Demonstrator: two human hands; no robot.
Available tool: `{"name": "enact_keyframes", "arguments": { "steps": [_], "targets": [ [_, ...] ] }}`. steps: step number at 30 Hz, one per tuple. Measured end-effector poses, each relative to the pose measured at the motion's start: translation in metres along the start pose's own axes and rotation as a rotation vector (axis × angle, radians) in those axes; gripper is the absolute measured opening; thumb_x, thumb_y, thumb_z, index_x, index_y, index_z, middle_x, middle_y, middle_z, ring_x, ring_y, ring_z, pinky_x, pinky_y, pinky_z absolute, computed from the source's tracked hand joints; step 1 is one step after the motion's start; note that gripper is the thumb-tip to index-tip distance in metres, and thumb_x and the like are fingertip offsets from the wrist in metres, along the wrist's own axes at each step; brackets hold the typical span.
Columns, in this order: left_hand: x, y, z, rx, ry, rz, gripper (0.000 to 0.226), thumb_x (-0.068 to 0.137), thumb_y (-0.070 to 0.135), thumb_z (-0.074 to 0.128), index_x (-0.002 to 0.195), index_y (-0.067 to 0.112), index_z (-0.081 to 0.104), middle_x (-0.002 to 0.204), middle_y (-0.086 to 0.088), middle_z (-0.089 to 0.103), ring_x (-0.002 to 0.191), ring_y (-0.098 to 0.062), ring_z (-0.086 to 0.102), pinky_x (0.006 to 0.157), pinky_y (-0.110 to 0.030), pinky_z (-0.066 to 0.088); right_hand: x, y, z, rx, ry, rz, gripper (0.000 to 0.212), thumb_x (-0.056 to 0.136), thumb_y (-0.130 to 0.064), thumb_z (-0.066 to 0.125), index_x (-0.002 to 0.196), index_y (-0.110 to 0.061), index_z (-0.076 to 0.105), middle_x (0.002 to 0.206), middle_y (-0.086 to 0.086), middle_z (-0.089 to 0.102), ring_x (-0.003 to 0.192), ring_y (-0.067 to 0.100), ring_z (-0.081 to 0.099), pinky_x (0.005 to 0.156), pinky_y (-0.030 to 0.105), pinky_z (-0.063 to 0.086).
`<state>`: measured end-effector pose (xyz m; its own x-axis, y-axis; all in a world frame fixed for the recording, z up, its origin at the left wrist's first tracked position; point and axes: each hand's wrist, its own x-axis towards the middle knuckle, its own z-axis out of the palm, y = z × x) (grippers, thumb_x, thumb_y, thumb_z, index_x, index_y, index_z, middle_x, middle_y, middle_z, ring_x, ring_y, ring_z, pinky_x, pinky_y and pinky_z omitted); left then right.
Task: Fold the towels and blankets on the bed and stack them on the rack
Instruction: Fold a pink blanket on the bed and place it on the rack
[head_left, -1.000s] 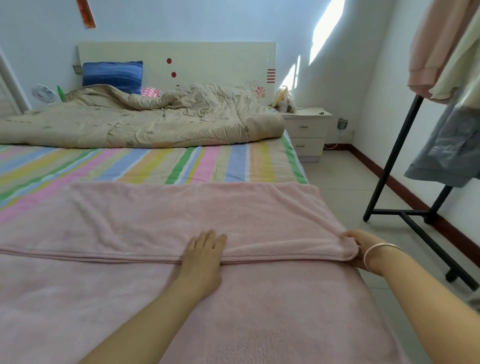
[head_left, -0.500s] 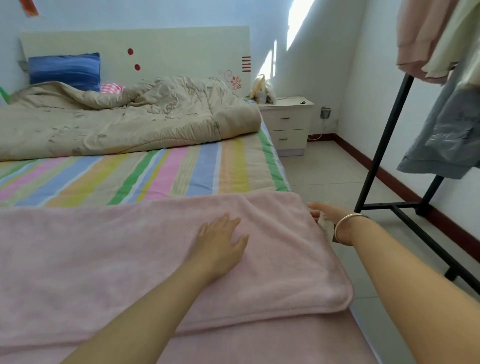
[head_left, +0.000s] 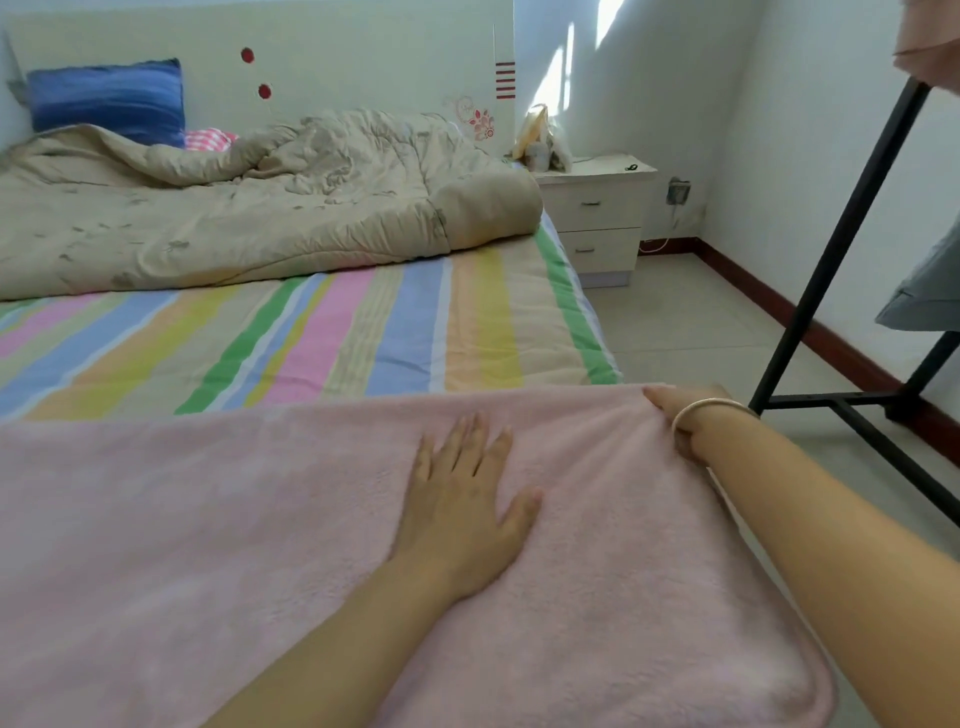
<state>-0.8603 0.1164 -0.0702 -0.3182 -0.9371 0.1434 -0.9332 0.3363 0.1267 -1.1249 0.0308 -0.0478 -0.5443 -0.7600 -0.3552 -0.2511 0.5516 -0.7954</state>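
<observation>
The pink blanket (head_left: 208, 545) covers the near end of the bed (head_left: 363, 332), doubled over, its rounded folded corner at the lower right. The left hand (head_left: 462, 509) lies flat on top of it, fingers straight and slightly spread, palm pressing the pile. Just beyond and to the right, the right hand (head_left: 670, 413) is clenched on the blanket's far right corner at the mattress edge, with fabric bunched under the thumb; a silver bangle (head_left: 711, 408) circles that wrist. Past the blanket's far edge the striped sheet lies bare. Farther on, a rumpled beige quilt (head_left: 234, 218) spreads across the bed, with a blue pillow (head_left: 104, 98) against the headboard (head_left: 363, 52), which carries red dots, short red bars and a floral decal. A white nightstand (head_left: 597, 208) stands beside the bed. On the right the black rack (head_left: 831, 249) stands on the floor, with a grey garment (head_left: 924, 296) hanging from it
</observation>
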Motion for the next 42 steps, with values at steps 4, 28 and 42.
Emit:
{"name": "enact_keyframes", "arguments": {
  "steps": [4,28,42],
  "targets": [
    [0.0,0.0,0.006,-0.007,0.01,0.004,0.089,0.076,0.071,-0.009,0.156,0.032,0.003,0.164,0.005,-0.008,0.149,-0.01,-0.013,0.12,-0.043,-0.011,-0.001,0.005,0.003,-0.15,0.052,-0.001,0.067,0.068,-0.055,0.069,0.11,-0.004,0.06,0.108,0.014,0.064,0.096,0.036,0.061,0.091,0.042,0.05],
    [-0.192,0.008,-0.052,-0.049,-0.123,-0.056,0.091,0.075,0.061,-0.016,0.156,0.024,0.0,0.164,-0.002,-0.008,0.149,-0.013,-0.012,0.121,-0.04,-0.011,-0.304,0.097,0.001,-0.963,0.015,-0.745,0.103,0.066,-0.076,-0.018,0.154,-0.029,0.006,0.162,0.002,-0.007,0.149,0.023,-0.008,0.118,0.043,-0.004],
    [-0.399,-0.244,-0.109,0.076,-0.011,-0.662,0.072,0.09,0.054,0.007,0.154,0.026,0.024,0.162,-0.002,0.016,0.149,-0.018,0.013,0.121,-0.038,0.007,-0.488,0.092,0.184,-0.919,-0.321,-1.248,0.067,0.094,-0.059,0.017,0.124,-0.021,0.064,0.134,0.009,0.058,0.125,0.036,0.053,0.102,0.05,0.043]
  ]
}}
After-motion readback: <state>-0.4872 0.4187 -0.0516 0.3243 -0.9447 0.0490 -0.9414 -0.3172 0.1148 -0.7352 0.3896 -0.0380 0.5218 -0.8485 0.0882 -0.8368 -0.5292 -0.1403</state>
